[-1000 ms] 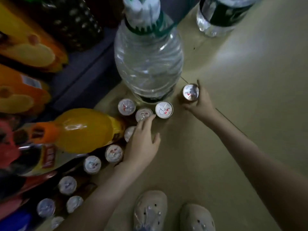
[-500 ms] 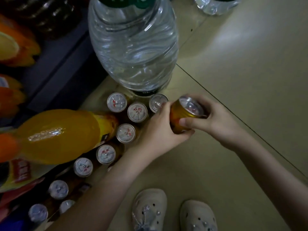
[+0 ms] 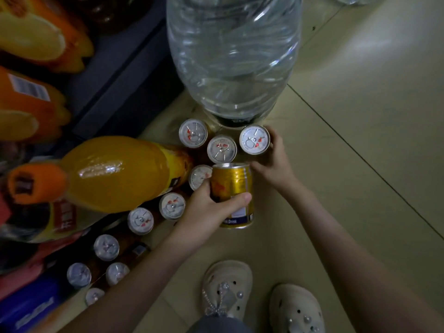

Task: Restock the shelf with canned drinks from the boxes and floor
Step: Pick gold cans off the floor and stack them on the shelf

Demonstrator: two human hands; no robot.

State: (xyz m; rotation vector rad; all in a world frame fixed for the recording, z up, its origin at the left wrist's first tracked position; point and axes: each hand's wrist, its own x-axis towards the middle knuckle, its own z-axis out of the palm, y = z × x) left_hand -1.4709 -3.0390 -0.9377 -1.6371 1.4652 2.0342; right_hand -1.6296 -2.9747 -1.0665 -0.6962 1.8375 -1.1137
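Left hand (image 3: pixel 206 209) grips gold can (image 3: pixel 232 188), tilted, top pointing away, just beside the floor row. Right hand (image 3: pixel 275 164) curls round upright can (image 3: pixel 254 140) standing on floor (image 3: pixel 360 152) against water bottle (image 3: pixel 233 56).

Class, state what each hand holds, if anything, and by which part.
Left hand grips the gold can round its side wall; right hand grips a standing can round its side, below the rim.

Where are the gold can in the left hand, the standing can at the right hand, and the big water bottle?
gold can (image 3: pixel 233 182): head view, on its gold side wall.
standing can (image 3: pixel 254 140): head view, centre of its silver lid.
water bottle (image 3: pixel 234 56): head view, middle of its clear ribbed body.
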